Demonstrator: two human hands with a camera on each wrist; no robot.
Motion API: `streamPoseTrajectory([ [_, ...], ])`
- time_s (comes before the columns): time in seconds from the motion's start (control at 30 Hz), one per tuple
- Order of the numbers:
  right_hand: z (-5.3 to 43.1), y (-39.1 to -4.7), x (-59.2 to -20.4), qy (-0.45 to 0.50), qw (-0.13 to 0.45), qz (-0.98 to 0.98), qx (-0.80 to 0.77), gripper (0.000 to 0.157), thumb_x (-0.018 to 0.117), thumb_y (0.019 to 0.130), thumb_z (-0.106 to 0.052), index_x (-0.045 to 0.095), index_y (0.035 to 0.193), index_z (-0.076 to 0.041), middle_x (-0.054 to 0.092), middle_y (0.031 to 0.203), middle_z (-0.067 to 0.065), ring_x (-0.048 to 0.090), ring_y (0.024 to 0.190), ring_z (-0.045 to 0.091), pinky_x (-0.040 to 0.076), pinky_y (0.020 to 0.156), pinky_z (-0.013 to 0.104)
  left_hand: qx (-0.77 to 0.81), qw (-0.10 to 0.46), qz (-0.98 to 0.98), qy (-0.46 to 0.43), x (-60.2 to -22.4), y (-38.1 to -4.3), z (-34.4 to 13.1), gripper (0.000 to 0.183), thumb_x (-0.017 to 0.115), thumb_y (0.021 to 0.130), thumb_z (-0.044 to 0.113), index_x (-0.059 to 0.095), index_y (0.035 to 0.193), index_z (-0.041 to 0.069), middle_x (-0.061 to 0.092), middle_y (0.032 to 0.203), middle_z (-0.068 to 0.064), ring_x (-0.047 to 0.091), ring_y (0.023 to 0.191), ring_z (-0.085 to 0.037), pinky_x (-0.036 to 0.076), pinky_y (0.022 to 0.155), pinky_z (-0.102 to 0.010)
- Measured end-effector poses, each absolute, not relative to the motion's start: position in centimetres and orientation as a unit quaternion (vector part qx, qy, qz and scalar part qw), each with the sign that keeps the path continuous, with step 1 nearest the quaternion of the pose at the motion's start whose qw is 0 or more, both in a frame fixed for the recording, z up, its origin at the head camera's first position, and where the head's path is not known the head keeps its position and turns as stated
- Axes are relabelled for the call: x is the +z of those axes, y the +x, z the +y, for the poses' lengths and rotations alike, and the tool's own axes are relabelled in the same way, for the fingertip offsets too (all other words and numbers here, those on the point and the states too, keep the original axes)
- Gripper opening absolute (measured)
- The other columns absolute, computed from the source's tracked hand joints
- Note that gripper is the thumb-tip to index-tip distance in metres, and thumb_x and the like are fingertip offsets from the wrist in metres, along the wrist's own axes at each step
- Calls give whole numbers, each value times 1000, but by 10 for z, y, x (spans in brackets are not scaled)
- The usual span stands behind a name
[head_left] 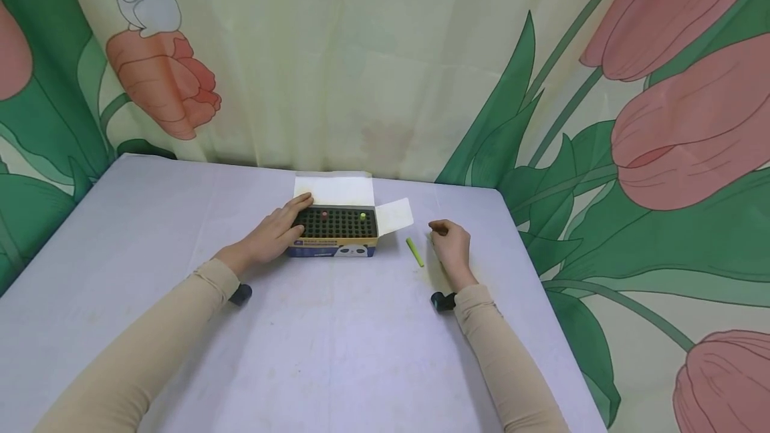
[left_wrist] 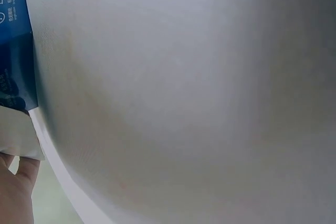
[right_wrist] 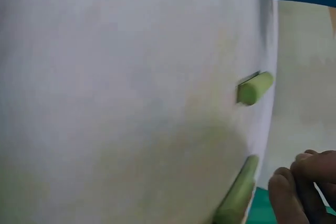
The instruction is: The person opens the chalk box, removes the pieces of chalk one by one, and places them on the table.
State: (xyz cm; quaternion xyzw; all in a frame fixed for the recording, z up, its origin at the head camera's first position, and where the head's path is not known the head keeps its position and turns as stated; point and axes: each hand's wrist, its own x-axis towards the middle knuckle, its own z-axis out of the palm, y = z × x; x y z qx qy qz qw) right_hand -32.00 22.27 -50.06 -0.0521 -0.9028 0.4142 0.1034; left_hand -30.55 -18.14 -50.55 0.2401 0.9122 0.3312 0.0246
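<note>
A chalk box (head_left: 333, 247) with a panda print stands with its lid up; its black insert (head_left: 343, 222) is full of round holes. One red stick (head_left: 324, 215) and one yellow-green stick (head_left: 363, 216) sit in it. My left hand (head_left: 273, 232) rests with extended fingers over the box's left end, against a white flap (left_wrist: 18, 135). To the right of the box, a green chalk stick (head_left: 415, 252) lies on the table. My right hand (head_left: 452, 246) hovers beside it, fingers loosely bent, nothing visible between them. Below those fingers is a second green stick (right_wrist: 239, 192).
The white-covered table (head_left: 337, 346) runs back to a curtain (head_left: 361, 85) printed with tulips and a rabbit. At the box's back the white lid (head_left: 333, 189) is raised, and a side flap (head_left: 394, 216) sticks out to the right.
</note>
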Motion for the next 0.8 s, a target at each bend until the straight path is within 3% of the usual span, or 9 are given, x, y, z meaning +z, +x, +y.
streamPoseTrajectory([
  [0.17, 207, -317, -480, -28, 172, -875, 451, 19, 68, 99, -11, 77, 114, -6, 76, 114, 14, 70, 110, 30, 56, 91, 44, 328, 30, 914, 239, -506, -305, -181, 63, 35, 112, 30, 11, 168, 18, 5, 176, -2, 24, 154, -39, 21, 118, -66],
  [0.4, 148, -308, -429, 76, 261, -810, 520, 17, 75, 96, -10, 77, 110, -1, 73, 111, 15, 70, 108, 27, 58, 94, 33, 325, 28, 913, 244, -504, -304, -182, 63, 35, 112, 28, 11, 168, 16, 5, 176, -3, 23, 155, -40, 22, 118, -66],
  [0.57, 105, -302, -413, 136, 237, -805, 526, 18, 76, 95, -10, 77, 111, -1, 74, 110, 15, 72, 107, 26, 57, 92, 26, 321, 32, 915, 241, -502, -303, -184, 63, 36, 111, 28, 10, 168, 15, 5, 176, -3, 23, 155, -41, 22, 118, -66],
  [0.8, 63, -295, -422, 160, 178, -810, 535, 18, 75, 95, -7, 77, 112, -3, 74, 110, 13, 73, 107, 25, 57, 91, 23, 311, 40, 919, 240, -498, -303, -182, 64, 37, 112, 30, 10, 168, 17, 5, 176, -2, 29, 151, -41, 24, 117, -67],
])
